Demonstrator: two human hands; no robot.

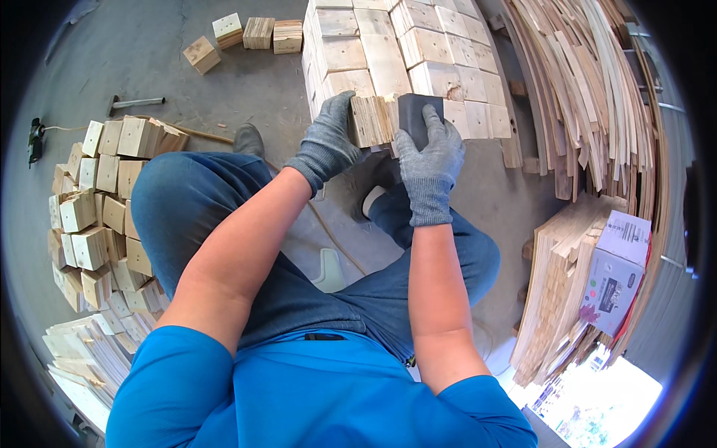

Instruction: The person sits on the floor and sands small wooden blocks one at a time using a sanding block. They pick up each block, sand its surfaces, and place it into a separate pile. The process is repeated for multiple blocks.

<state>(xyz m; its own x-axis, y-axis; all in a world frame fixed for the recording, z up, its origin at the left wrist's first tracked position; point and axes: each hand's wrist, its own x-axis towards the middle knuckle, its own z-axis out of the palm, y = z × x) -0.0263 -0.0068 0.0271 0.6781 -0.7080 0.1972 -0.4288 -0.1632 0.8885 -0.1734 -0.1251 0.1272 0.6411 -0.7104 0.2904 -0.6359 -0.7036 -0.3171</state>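
Both my hands wear grey knit gloves and meet in front of my knees. My left hand (328,143) grips the left side of a layered wooden block (371,122), its plies facing me. In my right hand (432,158) is a dark grey rectangular block (411,118), like a sanding block. It stands at the right end of the wooden block and appears to touch it. My right thumb and fingers lie over the dark block; its underside is hidden. Just beyond both hands rises a neat stack of pale wooden blocks (379,54).
Wooden blocks lie heaped (106,175) on my left. Several loose blocks (258,33) sit on the floor farther off, near a hammer-like tool (138,102). Long thin strips (571,82) line the right, with a stacked wood pile (556,272) and a carton (617,272) nearer me.
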